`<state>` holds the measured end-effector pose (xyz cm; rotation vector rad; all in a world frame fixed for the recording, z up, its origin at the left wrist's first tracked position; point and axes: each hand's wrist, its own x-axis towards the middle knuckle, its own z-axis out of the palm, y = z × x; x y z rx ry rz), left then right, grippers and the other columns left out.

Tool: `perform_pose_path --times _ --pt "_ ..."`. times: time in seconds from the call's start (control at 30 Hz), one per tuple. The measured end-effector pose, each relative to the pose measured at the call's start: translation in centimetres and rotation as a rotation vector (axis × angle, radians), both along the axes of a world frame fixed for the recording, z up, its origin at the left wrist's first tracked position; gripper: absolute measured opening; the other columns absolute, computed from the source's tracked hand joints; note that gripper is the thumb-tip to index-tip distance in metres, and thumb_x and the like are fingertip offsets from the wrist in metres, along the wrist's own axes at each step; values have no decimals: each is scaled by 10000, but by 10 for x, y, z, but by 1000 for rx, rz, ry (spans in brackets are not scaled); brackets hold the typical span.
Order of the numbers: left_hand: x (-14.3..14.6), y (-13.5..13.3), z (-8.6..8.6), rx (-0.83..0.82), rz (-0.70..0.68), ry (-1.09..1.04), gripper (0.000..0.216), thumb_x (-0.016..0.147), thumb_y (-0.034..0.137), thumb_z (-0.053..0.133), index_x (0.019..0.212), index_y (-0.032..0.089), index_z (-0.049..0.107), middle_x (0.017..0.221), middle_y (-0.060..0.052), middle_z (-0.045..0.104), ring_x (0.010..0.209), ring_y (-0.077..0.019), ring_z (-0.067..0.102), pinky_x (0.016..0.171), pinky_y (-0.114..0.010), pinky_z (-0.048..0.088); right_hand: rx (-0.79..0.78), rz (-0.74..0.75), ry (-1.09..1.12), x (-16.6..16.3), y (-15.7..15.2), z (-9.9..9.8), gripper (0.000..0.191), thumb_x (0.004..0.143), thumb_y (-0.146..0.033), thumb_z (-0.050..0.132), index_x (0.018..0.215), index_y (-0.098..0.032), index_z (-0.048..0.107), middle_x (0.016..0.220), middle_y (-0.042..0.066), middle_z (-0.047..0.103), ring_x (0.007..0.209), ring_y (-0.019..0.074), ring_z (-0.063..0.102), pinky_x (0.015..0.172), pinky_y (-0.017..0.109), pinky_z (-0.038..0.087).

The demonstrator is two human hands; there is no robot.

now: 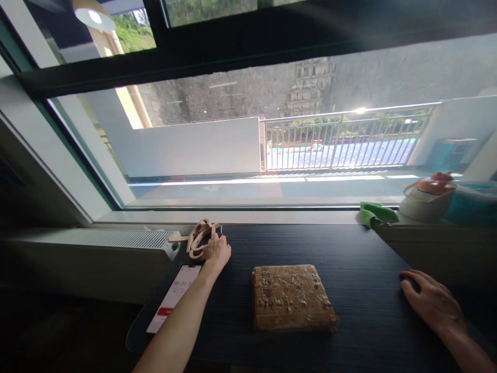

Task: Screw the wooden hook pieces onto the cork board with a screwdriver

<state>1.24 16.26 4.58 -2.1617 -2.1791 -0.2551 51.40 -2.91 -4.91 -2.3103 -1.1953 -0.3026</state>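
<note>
At the far left corner of the dark table, my left hand (218, 249) reaches to a light wooden object with curved, looped pieces (198, 241). Its fingers are bent together at the object's right side, and a small greyish tip shows above them; what they grip is mostly hidden. My right hand (433, 300) rests at the table's right edge, thumb and fingers apart, with nothing visible in it. Between the hands lies a flat, square brown cardboard package (293, 298), its top scuffed and marked with dark writing. Neither hand touches it.
A phone showing a timer (182, 282) lies beside my left forearm. A white slatted heater (116, 238) stands left of the black table (361, 290). A green cloth (376, 213) and a pale bottle with an orange top (425, 202) sit near the window sill.
</note>
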Motion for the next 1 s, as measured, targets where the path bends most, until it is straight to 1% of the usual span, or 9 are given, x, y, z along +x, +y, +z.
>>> perform_pose_path --times 0.27,0.4,0.53,0.63,0.7,0.77,0.87,0.93,1.0 --pt "2 23 -5 -70 62 -22 324 856 321 537 1136 158 535 1166 -76 566 1001 -201 575 842 -425 488 -99 -19 37 -4 0 7 498 697 -473 310 922 -201 661 1185 113 584 1049 323 544 864 430 440" --pt "4 27 -3 -68 73 -156 326 857 321 536 1138 156 533 1153 -76 573 988 -198 581 834 -419 493 -112 -14 45 -5 -1 9 511 704 -462 317 948 -170 659 1204 127 571 1066 328 533 879 427 429" --pt "6 19 5 -1 54 -375 319 856 320 537 1132 161 537 1178 -76 561 1017 -203 568 857 -435 480 -42 6 30 -4 -2 4 444 728 -423 343 908 -174 664 1163 141 592 1038 329 549 861 423 429" --pt "11 -5 8 45 15 -600 266 854 303 536 1081 172 580 1149 -71 595 1020 -197 575 868 -413 476 6 -2 29 -4 0 2 401 733 -410 369 892 -188 663 1151 133 602 1022 333 553 835 436 431" --pt "17 -31 7 35 -16 -784 274 849 267 492 1071 172 623 1020 -78 671 940 -190 625 804 -319 506 15 -5 38 -7 1 6 371 720 -394 392 884 -197 661 1148 125 605 1022 329 553 834 442 431" --pt "22 -65 5 -7 -34 -972 397 854 302 411 1163 115 577 889 -93 710 776 -179 666 680 -295 538 11 -19 69 -17 0 18 349 707 -367 401 875 -199 657 1141 116 612 1037 309 552 882 446 410" --pt "23 -118 1 -87 -60 -1204 503 800 401 455 1172 82 568 849 -91 726 695 -158 665 652 -278 549 46 -24 107 -51 -9 45 311 699 -306 414 850 -186 658 1091 115 636 1110 313 512 995 549 262" --pt "21 -148 1 -207 71 -1574 515 633 386 663 1063 104 644 764 -70 729 629 -154 652 599 -253 541 148 146 171 -91 -21 61 303 719 -307 441 889 -185 661 1051 101 651 1131 278 499 1010 485 292" --pt "21 -169 4 -326 200 -1767 506 505 328 769 967 138 691 702 -45 726 589 -137 636 570 -218 529 208 362 352 -141 -36 75 295 764 -326 467 941 -188 659 1066 92 642 1080 233 536 983 399 360"
